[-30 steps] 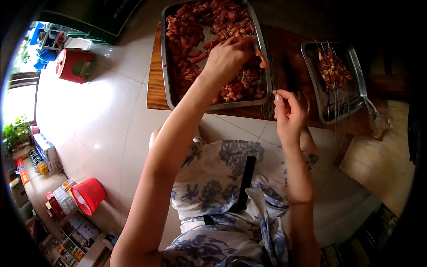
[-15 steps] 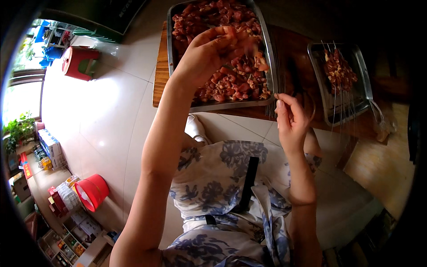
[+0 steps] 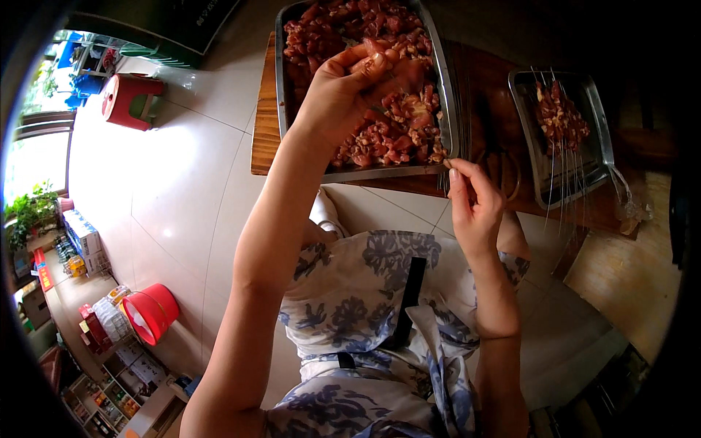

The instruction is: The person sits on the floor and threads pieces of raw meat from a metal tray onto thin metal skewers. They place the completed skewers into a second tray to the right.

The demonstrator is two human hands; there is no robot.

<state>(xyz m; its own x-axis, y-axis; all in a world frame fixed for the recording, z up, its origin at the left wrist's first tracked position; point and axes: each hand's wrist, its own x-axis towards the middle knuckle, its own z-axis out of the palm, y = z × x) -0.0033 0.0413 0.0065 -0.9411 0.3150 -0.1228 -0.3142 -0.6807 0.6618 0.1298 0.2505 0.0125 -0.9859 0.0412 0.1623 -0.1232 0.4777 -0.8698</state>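
A large metal tray point(image 3: 447, 109) holds a heap of raw, cut-up meat point(image 3: 365, 146). Over it, my left hand point(image 3: 343, 87) is closed, with a pale pink piece of meat point(image 3: 401, 77) at its fingertips. My right hand point(image 3: 478, 204) is raised by the tray's near right corner, thumb and forefinger pinched together. Whatever they pinch is too thin to make out. Behind those fingertips, several thin skewers point(image 3: 461, 109) lie along the tray's right side. Farther right, a smaller metal tray point(image 3: 600, 120) bears meat threaded on skewers point(image 3: 561, 120).
Both trays stand on a brown wooden table point(image 3: 264, 124). Dark scissor-like handles point(image 3: 504, 171) lie between them. A clear plastic bag point(image 3: 631, 208) hangs by the small tray. On the tiled floor at left are a red stool point(image 3: 135, 102) and a red bucket point(image 3: 153, 314).
My left fingers, blurred before, now show clearly, and the pink meat at their tips is easier to see. My right hand has shifted slightly left, its pinch still closed.
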